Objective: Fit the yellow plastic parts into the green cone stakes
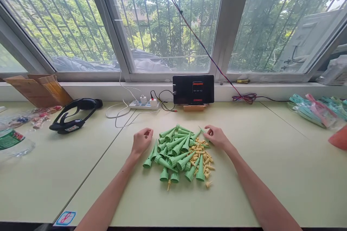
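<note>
Heap of green cones
At its two o'clock, right hand pinches cone; left hand curls (closure unclear).

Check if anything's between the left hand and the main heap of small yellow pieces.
Yes. The piled green ribbed-base cones lie between the left hand and the yellow pieces, which sit mostly on the pile's right.

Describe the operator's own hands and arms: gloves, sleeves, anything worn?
Human, no hardware. The left hand and right hand are ungloved. Both forearms are uncovered as far as the view goes: no sleeves, watch or bracelet visible. Fingers are too small here to rule out rings.
</note>
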The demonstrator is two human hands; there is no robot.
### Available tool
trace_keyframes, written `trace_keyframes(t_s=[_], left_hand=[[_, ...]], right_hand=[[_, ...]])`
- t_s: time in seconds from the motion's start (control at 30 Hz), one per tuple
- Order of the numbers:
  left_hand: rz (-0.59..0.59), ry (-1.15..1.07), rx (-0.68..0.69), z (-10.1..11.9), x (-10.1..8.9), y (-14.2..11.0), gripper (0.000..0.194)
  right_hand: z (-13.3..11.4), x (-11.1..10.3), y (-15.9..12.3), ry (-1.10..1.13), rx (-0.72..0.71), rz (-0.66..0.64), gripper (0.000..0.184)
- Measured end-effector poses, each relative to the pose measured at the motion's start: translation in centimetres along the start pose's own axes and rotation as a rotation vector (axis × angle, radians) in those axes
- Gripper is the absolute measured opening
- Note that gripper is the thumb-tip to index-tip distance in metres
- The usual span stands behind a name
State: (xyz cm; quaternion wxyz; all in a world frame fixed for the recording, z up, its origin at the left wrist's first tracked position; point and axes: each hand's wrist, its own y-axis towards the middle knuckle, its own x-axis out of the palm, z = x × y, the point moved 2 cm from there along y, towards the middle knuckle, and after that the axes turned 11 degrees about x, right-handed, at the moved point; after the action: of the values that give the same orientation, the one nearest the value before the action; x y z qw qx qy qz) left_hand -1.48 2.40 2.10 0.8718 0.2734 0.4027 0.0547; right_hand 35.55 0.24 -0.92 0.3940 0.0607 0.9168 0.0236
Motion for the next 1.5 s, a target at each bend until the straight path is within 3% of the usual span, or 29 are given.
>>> trace_keyframes(t_s=[0.23, 0.37, 0.5, 0.63, 0.77, 0.83, 0.9, 1.13, 1.3, 1.5], left_hand=[[0.03, -0.018, -0.002, 0.2, -0.2, -0.1, 0.027], [0.078, -0.019, 0.021, 1.0, -0.8, 0.1, 0.027], [0.107, -0.035, 0.14, 4.5, -0.8, 1.6, 0.026], [0.023, -0.124, 0.293, 9.2, 0.5, 2.9, 0.025], [-0.073, -0.109, 0.481, 12.0, 1.8, 1.9, 0.024], [-0.168, -0.08, 0.588, 12.4, 2.2, 0.6, 0.022], [-0.185, -0.087, 0.625, 12.4, 2.2, -0.6, 0.022], [-0.247, -0.153, 0.581, 12.5, 2.8, -2.1, 0.042], [-0.247, -0.198, 0.555, 12.9, 3.1, -2.1, 0.034], [-0.181, -0.249, 0.487, 12.8, 2.9, -1.8, 0.024]], right_hand=[[0.1, -0.1, 0.1, 0.024, 0.003, 0.107, 0.03], [-0.6, -0.9, -0.3, 0.099, 0.019, 0.236, 0.034], [-2.2, -1.5, -1.2, 0.216, -0.028, 0.352, 0.035], [-4.2, -1.3, -2.2, 0.25, -0.128, 0.392, 0.032], [-6.6, -0.7, -3.4, 0.353, -0.212, 0.299, 0.025], [-7.8, -0.4, -4.1, 0.418, -0.228, 0.224, 0.02], [-8.8, -0.1, -4.8, 0.473, -0.25, 0.16, 0.018], [-10.1, 0.8, -6.0, 0.624, -0.284, 0.039, 0.016], [-10.0, 1.1, -6.0, 0.617, -0.32, 0.034, 0.016], [-8.8, 0.5, -5.3, 0.385, -0.369, 0.151, 0.015]])
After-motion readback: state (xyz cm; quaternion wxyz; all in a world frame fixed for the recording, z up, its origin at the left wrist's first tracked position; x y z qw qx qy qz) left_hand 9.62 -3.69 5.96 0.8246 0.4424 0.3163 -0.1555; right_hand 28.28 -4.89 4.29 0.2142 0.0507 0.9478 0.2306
